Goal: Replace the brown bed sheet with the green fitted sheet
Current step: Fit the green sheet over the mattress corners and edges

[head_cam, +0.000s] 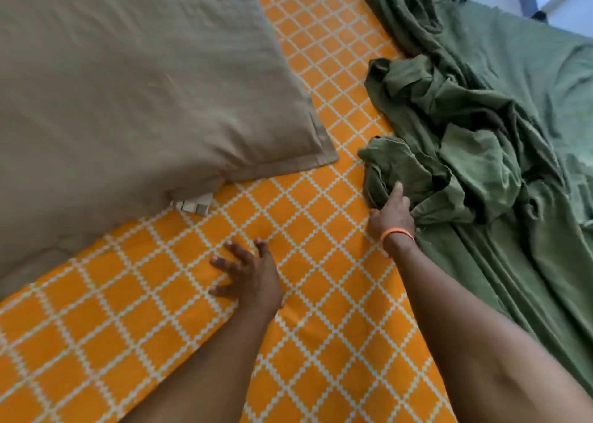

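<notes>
Orange-checked bedding (pixel 288 326) lay exposed under the splayed left hand (pixel 248 276), while the right hand (pixel 391 212) gripped the green fitted sheet (pixel 481 140), bunched alongside and seemingly only partly spread.

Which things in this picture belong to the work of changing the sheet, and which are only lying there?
Part of the job:
- green fitted sheet, bunched on the right
- right hand, gripping a bunch of it, index finger pointing
- left hand, fingers spread on the bed
- orange patterned surface, where the sheet must go

Just lying there:
- tan pillow
- small checked thing under its corner
</notes>
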The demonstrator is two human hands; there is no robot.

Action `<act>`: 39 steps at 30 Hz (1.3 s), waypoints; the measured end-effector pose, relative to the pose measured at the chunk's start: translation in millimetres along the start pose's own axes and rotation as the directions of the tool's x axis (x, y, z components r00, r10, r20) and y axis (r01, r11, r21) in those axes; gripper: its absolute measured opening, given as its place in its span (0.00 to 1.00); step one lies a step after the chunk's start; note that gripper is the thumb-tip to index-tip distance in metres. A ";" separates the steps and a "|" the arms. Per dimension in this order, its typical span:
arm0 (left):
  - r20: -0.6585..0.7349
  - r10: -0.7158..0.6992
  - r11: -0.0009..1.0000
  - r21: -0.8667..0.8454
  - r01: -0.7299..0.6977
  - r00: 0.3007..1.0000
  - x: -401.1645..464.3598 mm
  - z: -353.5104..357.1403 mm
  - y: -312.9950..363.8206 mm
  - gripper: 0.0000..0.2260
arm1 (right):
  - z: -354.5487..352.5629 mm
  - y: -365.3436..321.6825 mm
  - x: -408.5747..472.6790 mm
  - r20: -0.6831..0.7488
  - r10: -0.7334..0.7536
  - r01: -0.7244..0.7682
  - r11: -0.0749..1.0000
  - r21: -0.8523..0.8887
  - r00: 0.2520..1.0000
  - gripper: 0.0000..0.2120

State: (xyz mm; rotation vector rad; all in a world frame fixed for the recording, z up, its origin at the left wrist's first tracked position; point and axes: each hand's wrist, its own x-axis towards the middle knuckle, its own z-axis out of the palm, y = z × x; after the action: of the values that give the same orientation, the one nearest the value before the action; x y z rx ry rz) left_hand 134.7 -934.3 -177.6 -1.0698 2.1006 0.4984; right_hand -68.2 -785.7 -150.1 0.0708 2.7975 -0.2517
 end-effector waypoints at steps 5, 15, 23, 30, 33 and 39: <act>-0.024 -0.024 1.000 -0.003 0.024 0.999 -1.2 0.6 6.1 0.55 | 10.3 2.7 -57.8 0.026 -0.105 0.107 0.991 -0.078 0.994 0.10; 0.109 0.194 0.611 -0.791 -0.033 0.975 -115.1 -22.0 -61.9 0.30 | 9.2 23.0 -320.9 0.442 -0.323 0.335 0.941 0.054 0.836 0.12; 0.366 0.365 0.630 -0.774 0.062 0.856 -231.6 -22.1 -141.1 0.07 | -35.1 14.2 -490.1 0.270 -0.408 0.321 0.894 0.313 0.872 0.29; 0.641 0.298 0.724 -0.635 0.270 0.708 -325.8 -38.0 -189.8 0.18 | -64.0 30.4 -579.0 0.042 -0.144 0.107 0.870 0.482 0.989 0.34; 0.632 0.252 0.679 -0.655 0.331 0.733 -359.0 -31.3 -207.7 0.21 | -71.7 34.4 -599.2 0.151 -0.194 0.134 0.933 0.335 0.969 0.21; 0.595 0.250 0.583 -0.723 0.372 0.764 -409.9 0.4 -261.2 0.21 | -62.4 57.5 -665.8 0.149 -0.282 0.216 0.911 0.350 0.948 0.24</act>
State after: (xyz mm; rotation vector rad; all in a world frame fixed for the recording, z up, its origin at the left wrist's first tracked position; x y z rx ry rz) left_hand 511.3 -865.9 122.0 -1.1887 1.1262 1.6710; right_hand 544.9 -730.9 117.3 -0.2266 2.5351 -0.7473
